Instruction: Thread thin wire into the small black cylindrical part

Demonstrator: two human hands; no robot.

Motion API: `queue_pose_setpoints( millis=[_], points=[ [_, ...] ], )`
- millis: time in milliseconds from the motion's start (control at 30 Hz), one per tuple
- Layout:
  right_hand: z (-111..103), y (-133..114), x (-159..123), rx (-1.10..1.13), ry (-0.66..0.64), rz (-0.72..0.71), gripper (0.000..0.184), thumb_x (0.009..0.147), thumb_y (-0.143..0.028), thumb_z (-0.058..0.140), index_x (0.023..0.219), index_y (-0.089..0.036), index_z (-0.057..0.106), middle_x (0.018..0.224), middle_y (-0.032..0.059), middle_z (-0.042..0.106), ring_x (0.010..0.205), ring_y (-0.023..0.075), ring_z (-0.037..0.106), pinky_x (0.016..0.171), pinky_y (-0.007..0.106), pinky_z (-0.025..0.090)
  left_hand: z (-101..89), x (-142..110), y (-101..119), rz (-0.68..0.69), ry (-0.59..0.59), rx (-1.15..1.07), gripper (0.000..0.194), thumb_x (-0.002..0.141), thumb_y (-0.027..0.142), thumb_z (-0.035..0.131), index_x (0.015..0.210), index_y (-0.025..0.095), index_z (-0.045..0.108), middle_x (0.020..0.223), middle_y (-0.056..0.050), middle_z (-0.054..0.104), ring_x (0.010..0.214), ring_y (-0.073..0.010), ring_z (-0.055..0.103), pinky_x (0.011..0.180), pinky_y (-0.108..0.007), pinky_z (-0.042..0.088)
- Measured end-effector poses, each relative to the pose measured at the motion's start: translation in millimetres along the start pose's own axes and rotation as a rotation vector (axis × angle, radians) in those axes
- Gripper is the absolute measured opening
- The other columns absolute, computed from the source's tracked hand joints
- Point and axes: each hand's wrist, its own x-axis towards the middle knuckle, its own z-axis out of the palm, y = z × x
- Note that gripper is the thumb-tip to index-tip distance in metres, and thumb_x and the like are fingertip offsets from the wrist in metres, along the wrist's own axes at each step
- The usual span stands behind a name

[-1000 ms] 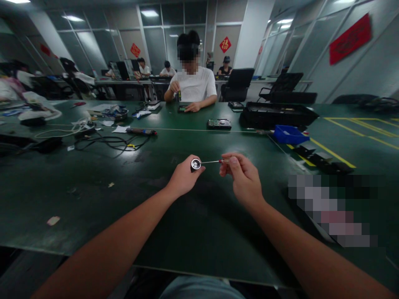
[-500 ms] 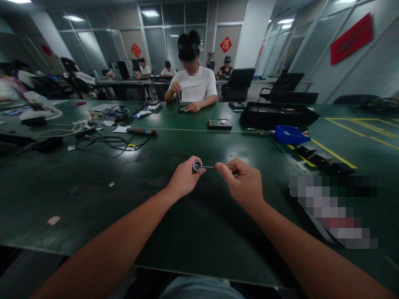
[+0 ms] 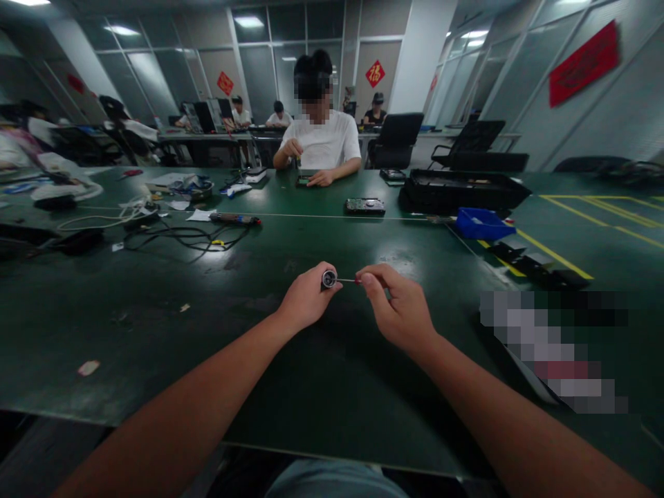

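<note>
Left hand (image 3: 307, 297): fingers wrapped around a dark cylinder (image 3: 328, 279), silver-rimmed end facing the viewer. Right hand (image 3: 398, 304): fingers gripping a screwdriver (image 3: 348, 280), handle mostly hidden, thin shaft pointing to the cylinder's rim; tip contact cannot be told. Both items: over the green bench (image 3: 207, 373). Farther back on bench: hard drive (image 3: 366, 206); blue bin (image 3: 482, 225), to its right.

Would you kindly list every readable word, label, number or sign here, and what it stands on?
"福" on the right-hand red diamond sign.
Too blurred to read: the orange-red diamond sign, the far-left red sign, the slanted red banner.
None legible on the screwdriver, cylindrical part or hard drive.
</note>
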Motion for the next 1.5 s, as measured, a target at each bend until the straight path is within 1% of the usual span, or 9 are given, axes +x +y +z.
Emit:
queue_pose_setpoints(
  millis=[100, 233, 467, 600, 733, 933, 1067, 1267, 1500],
  points=[
    [4, 4, 0, 0.193, 0.07, 0.117, 0.022, 0.095, -0.034, 0.053, 0.112, -0.022, 0.059, 0.089, 0.005, 0.069, 0.081, 0.0193, 0.067, 0.074, 0.034, 0.052, -0.1, 0, 1, -0.009, -0.004, 0.001, 0.014, 0.087, 0.03, 0.062, 0.098, 0.023, 0.057, 0.089, 0.0, 0.065, 0.078, -0.0157, 0.057, 0.066, -0.027, 0.038],
    [10, 13, 5, 0.476, 0.147, 0.257, 0.022, 0.094, -0.039, 0.054, 0.099, -0.02, 0.062, 0.086, 0.0048, 0.068, 0.078, 0.0177, 0.066, 0.076, 0.035, 0.054, -1.4, -1, 4, 0.006, -0.016, -0.021, 0.013, 0.087, 0.028, 0.061, 0.098, 0.023, 0.056, 0.09, 0.0, 0.065, 0.079, -0.0158, 0.058, 0.066, -0.027, 0.039],
    [18, 29, 11, 0.74, 0.192, 0.501, 0.029, 0.093, -0.048, 0.05, 0.089, -0.021, 0.056, 0.073, 0.0008, 0.059, 0.062, 0.0147, 0.06, 0.06, 0.031, 0.054, -0.9, -1, 6, 0.001, -0.055, 0.032, 0.015, 0.087, 0.033, 0.063, 0.097, 0.023, 0.057, 0.09, -0.001, 0.065, 0.078, -0.0165, 0.058, 0.066, -0.028, 0.039],
    [17, 26, 9, 0.638, 0.297, 0.419, 0.025, 0.093, -0.045, 0.053, 0.093, -0.02, 0.059, 0.081, 0.0021, 0.063, 0.07, 0.0146, 0.063, 0.066, 0.031, 0.054, -0.2, 0, 5, -0.007, -0.063, 0.01, 0.014, 0.087, 0.032, 0.062, 0.096, 0.023, 0.057, 0.087, 0.0, 0.065, 0.076, -0.0161, 0.058, 0.065, -0.027, 0.039],
    [15, 18, 6, 0.485, 0.229, 0.311, 0.022, 0.095, -0.041, 0.051, 0.097, -0.02, 0.058, 0.083, 0.0028, 0.065, 0.073, 0.016, 0.065, 0.071, 0.034, 0.054, 0.2, 0, 5, -0.006, -0.034, 0.016, 0.015, 0.086, 0.031, 0.063, 0.097, 0.023, 0.057, 0.085, 0.001, 0.064, 0.076, -0.016, 0.057, 0.065, -0.027, 0.038],
    [13, 13, 4, 0.344, 0.195, 0.254, 0.022, 0.097, -0.04, 0.049, 0.1, -0.02, 0.058, 0.085, 0.0045, 0.069, 0.076, 0.0175, 0.067, 0.073, 0.036, 0.054, 1.2, 0, 3, -0.006, -0.01, -0.007, 0.015, 0.087, 0.032, 0.062, 0.097, 0.023, 0.057, 0.085, 0.001, 0.064, 0.075, -0.0154, 0.057, 0.066, -0.027, 0.039],
    [8, 7, 4, 0.228, 0.167, 0.227, 0.023, 0.094, -0.042, 0.053, 0.097, -0.02, 0.061, 0.081, 0.0042, 0.071, 0.072, 0.0177, 0.068, 0.068, 0.033, 0.052, 1.1, -1, 1, -0.017, -0.014, -0.005, 0.015, 0.087, 0.032, 0.063, 0.097, 0.023, 0.057, 0.086, 0.001, 0.064, 0.074, -0.0153, 0.057, 0.064, -0.027, 0.037],
    [3, 2, 4, -0.132, 0.17, 0.183, 0.035, 0.086, -0.047, 0.065, 0.064, -0.021, 0.056, 0.054, -0.0022, 0.058, 0.047, 0.0115, 0.051, 0.049, 0.026, 0.035, 0.4, -1, 1, -0.01, -0.027, 0.001, 0.015, 0.088, 0.032, 0.062, 0.098, 0.023, 0.056, 0.088, 0.0, 0.065, 0.076, -0.0155, 0.057, 0.065, -0.027, 0.037],
    [2, 1, 2, -0.138, 0.125, 0.1, 0.031, 0.087, -0.047, 0.065, 0.072, -0.02, 0.06, 0.063, 0.0003, 0.066, 0.049, 0.0115, 0.055, 0.051, 0.026, 0.038, -0.5, -1, -1, 0.007, -0.045, 0.011, 0.015, 0.088, 0.033, 0.06, 0.099, 0.023, 0.056, 0.089, -0.001, 0.064, 0.077, -0.0159, 0.056, 0.065, -0.027, 0.036]
  ],
)
